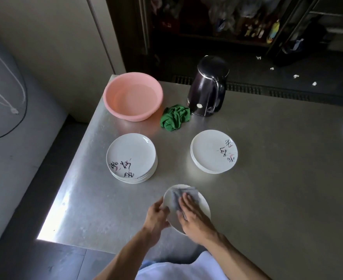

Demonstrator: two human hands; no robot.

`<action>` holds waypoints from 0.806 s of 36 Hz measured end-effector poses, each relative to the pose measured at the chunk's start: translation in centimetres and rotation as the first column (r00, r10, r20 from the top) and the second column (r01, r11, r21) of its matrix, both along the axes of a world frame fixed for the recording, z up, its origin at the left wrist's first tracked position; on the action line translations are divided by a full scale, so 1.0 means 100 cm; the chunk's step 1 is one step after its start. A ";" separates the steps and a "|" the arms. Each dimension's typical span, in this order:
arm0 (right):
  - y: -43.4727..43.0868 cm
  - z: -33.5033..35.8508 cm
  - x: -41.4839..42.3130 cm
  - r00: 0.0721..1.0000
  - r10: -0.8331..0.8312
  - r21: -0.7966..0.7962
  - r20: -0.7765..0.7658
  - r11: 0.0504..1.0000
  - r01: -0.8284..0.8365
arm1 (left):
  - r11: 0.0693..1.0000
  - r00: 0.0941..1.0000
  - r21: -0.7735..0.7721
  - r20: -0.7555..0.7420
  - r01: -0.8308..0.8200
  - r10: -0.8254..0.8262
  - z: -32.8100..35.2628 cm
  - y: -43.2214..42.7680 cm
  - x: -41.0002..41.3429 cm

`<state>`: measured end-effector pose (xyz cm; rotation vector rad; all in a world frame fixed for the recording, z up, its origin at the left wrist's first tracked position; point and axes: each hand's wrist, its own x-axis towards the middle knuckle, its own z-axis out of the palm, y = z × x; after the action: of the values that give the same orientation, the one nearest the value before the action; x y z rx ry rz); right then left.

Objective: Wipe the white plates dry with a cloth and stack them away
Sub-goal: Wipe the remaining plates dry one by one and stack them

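plates (131, 156) with brush script, perhaps Chinese

Two bare forearms reach in from the bottom edge, with no sleeves, watch or rings showing. The left hand (157, 217) and right hand (194, 219) are ungloved. Below the fingers, behind the wrists, a pale white-blue garment (178, 267) covers the torso.

A grey metal table (267, 178) fills most of the view, with bright light glancing off its left edge. A pale wall (45, 47) rises behind its far left corner. Dark shelving (237, 23) with bottles stands beyond, dim. White scraps (295, 76) dot the dark floor (287, 63). A black cable (15, 122) hangs at left.
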<state>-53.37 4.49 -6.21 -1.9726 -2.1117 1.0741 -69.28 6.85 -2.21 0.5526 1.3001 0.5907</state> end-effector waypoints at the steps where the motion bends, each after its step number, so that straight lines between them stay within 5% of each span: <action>1: 0.003 -0.001 0.004 0.996 -0.030 -0.035 0.085 0.999 0.033 | 0.998 0.998 -0.027 0.001 -0.065 0.065 -0.002 -0.001 -0.001; 4: 0.011 0.000 0.009 0.978 -0.114 -0.123 0.176 0.983 0.137 | 0.978 0.980 -0.081 -0.079 -0.190 0.184 -0.006 -0.001 -0.002; 11: 0.006 0.001 -0.012 0.991 0.085 -0.009 -0.103 0.996 -0.086 | 0.997 0.983 -0.081 -0.186 -0.003 -0.012 -0.001 0.006 0.003; 20: 0.003 -0.001 0.010 0.976 -0.085 -0.160 0.200 0.980 0.118 | 1.000 0.990 0.006 -0.137 -0.014 0.014 0.006 0.007 -0.006; 26: -0.001 0.012 -0.012 0.991 0.062 -0.001 -0.115 0.998 -0.063 | 0.996 0.989 0.060 -0.136 0.068 -0.059 0.004 0.002 0.002; 29: 0.005 0.010 -0.009 0.995 0.051 0.025 -0.085 0.998 -0.049 | 0.991 0.988 0.101 -0.141 0.085 -0.070 0.007 0.001 0.005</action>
<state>-54.23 5.04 -5.22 -1.8384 -2.1299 1.1155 -68.80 6.93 -1.52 0.7394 1.3755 0.5679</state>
